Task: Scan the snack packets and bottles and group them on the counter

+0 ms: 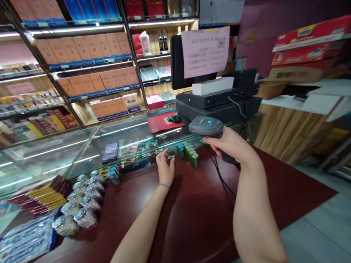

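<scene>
My right hand point(228, 144) grips a dark grey barcode scanner point(206, 126) above the dark red counter. A blue light glows on top of the scanner, and its black cable point(220, 173) hangs down to the counter. Farther left, my left hand point(166, 169) is low over the counter with thumb and fingers apart, holding nothing I can make out. A blue band circles that wrist. Just right of its fingers stands a row of small green and blue cylindrical packs point(188, 152). Between both hands, the counter surface point(200, 201) is bare.
On the left are jars with silver lids point(86, 210), stacked red and yellow packets point(44, 194) and blue-white packages point(23, 244). Behind the counter run a glass case point(82, 153), a monitor point(177, 63), a mouse point(174, 119) and shelves of boxes. Cartons point(303, 54) are piled right.
</scene>
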### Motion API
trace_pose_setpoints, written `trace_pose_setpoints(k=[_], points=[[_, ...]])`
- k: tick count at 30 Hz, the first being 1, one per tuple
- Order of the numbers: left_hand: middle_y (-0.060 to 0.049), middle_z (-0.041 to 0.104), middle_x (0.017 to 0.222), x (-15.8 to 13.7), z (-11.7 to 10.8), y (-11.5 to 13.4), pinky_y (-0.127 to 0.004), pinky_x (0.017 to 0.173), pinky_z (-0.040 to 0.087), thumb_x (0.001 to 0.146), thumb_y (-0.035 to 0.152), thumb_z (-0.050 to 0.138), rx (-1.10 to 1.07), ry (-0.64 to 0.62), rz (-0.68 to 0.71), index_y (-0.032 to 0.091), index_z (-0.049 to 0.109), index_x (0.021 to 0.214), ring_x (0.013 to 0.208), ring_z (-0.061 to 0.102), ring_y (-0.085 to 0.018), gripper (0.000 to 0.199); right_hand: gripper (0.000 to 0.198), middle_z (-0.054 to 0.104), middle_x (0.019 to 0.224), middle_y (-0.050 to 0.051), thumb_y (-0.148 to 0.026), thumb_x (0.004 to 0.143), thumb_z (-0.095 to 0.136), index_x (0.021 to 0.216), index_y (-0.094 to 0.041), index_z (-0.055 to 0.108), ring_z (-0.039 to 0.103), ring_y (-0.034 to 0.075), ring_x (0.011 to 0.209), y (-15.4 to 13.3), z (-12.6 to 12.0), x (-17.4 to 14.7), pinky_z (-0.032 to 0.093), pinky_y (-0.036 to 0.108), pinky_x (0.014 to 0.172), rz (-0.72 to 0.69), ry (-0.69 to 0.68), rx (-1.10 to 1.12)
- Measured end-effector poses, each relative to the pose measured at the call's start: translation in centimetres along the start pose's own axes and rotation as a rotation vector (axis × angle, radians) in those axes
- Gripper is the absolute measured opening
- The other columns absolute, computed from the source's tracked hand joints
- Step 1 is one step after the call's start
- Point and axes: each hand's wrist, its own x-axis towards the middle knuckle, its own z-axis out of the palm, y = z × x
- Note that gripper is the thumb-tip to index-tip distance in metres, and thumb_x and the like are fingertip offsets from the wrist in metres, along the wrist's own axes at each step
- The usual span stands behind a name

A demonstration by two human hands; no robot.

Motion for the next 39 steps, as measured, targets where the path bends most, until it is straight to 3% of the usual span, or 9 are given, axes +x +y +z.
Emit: trace_pose_setpoints(k=[5, 10, 20, 27, 32, 39], points=[[-0.010, 0.045, 0.124, 1.1, 4.3, -0.4, -0.047, 0.108, 0.043, 0.084, 0.014, 0.062, -0.004, -0.083, -0.034, 0.026, 0.052, 0.138, 0.118, 0.052, -0.024, 0.056, 0.021, 0.051, 0.048, -0.006, -0.035, 0.081, 0.064, 0.077, -0.023, 0.048, 0.048, 0.011, 0.037, 1.8, -1.4, 0.2, 0.038, 0.024, 0.042, 0.096, 0.063, 0.028], [-0.010, 0.045, 0.122, 1.7, 6.4, -1.3, -0.046, 0.108, 0.043, 0.083, 0.012, 0.061, -0.008, -0.094, -0.065, 0.026, 0.056, 0.136, 0.119, 0.051, -0.025, 0.054, 0.021, 0.052, 0.051, -0.006, -0.035, 0.081, 0.065, 0.078, -0.022, 0.048, 0.048, 0.010, 0.037, 3.7, -2.4, 0.5, 0.038, 0.023, 0.041, 0.099, 0.102, 0.055], [-0.008, 0.051, 0.116, 1.8, 6.8, -2.0, -0.042, 0.102, 0.047, 0.083, 0.009, 0.061, -0.032, -0.120, -0.057, 0.024, 0.059, 0.126, 0.104, 0.058, -0.021, 0.046, 0.019, 0.052, 0.049, -0.006, -0.031, 0.082, 0.063, 0.079, -0.022, 0.047, 0.048, 0.011, 0.035, 4.1, -1.8, 1.4, 0.038, 0.022, 0.037, 0.125, 0.070, 0.089], [-0.006, 0.058, 0.098, 1.8, 6.3, -1.3, -0.038, 0.091, 0.046, 0.085, 0.013, 0.063, -0.005, -0.107, -0.025, 0.020, 0.058, 0.112, 0.091, 0.055, -0.021, 0.029, 0.019, 0.051, 0.048, -0.007, -0.031, 0.080, 0.064, 0.078, -0.022, 0.047, 0.048, 0.010, 0.035, 3.7, -1.3, 1.5, 0.038, 0.022, 0.037, 0.088, 0.072, 0.102], [-0.003, 0.056, 0.095, 1.0, 2.6, -1.5, -0.030, 0.079, 0.046, 0.088, 0.021, 0.062, -0.185, -0.036, -0.137, 0.019, 0.054, 0.117, 0.081, 0.053, -0.016, 0.031, 0.023, 0.051, 0.048, -0.006, -0.035, 0.080, 0.066, 0.074, -0.023, 0.047, 0.048, 0.011, 0.036, 2.9, -0.3, 1.7, 0.037, 0.023, 0.038, 0.048, 0.062, 0.095], [-0.004, 0.059, 0.102, -0.9, -8.6, -2.4, -0.028, 0.079, 0.047, 0.089, 0.027, 0.061, -0.228, -0.044, -0.250, 0.023, 0.058, 0.126, 0.081, 0.055, -0.014, 0.038, 0.023, 0.053, 0.048, -0.005, -0.037, 0.079, 0.066, 0.073, -0.024, 0.048, 0.049, 0.013, 0.038, 0.3, 3.5, 2.2, 0.041, 0.027, 0.045, -0.061, -0.043, 0.006]])
